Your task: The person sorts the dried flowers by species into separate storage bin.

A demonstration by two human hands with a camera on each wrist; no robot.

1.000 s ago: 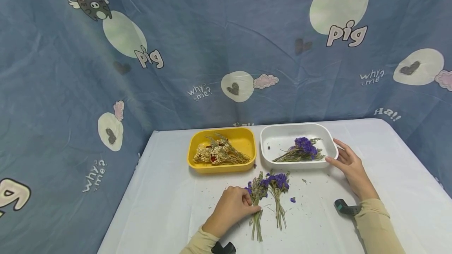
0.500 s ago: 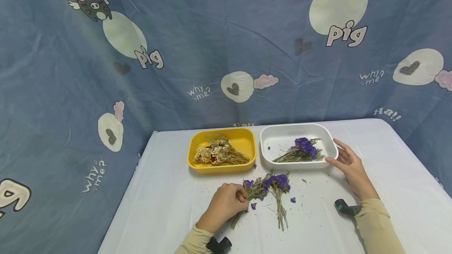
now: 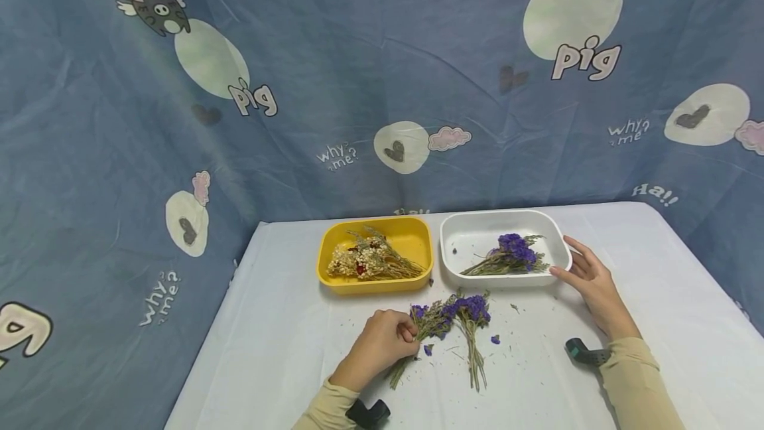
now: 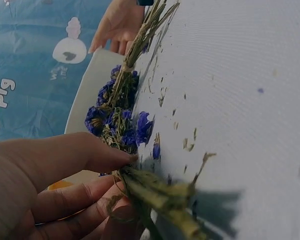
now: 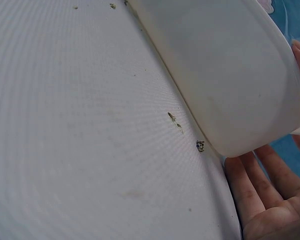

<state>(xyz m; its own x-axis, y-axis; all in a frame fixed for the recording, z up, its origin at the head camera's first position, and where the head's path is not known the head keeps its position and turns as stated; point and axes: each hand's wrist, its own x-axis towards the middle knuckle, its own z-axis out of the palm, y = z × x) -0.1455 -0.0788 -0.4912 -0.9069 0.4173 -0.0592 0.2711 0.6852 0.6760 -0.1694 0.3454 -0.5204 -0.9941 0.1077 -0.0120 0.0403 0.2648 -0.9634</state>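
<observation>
My left hand (image 3: 382, 344) pinches the stems of a tied bunch of dried purple flowers (image 3: 431, 321) low over the table. In the left wrist view, thumb and fingertips close on its stems (image 4: 160, 195). Right of it lies a second purple dried-flower bunch (image 3: 473, 330), stems toward me, its blooms touching the held bunch. My right hand (image 3: 592, 284) holds the front right corner of a white tray (image 3: 477, 279), thumb on the near rim and fingers at the end. In the right wrist view, several fingers (image 5: 260, 175) lie against the tray wall. Inside the tray is another purple dried-flower bunch (image 3: 513, 251).
Left of the white tray stands a yellow tray (image 3: 375, 287) with cream and red dried flowers (image 3: 367, 259). Small loose blooms (image 3: 495, 338) and plant crumbs dot the white table (image 3: 268, 344). A blue printed cloth (image 3: 334, 71) hangs behind the table.
My left hand has moved slightly left and away from me, tilting the pinched bunch so its stems point lower left. A small loose bloom now shows beside it. The right hand stays put.
</observation>
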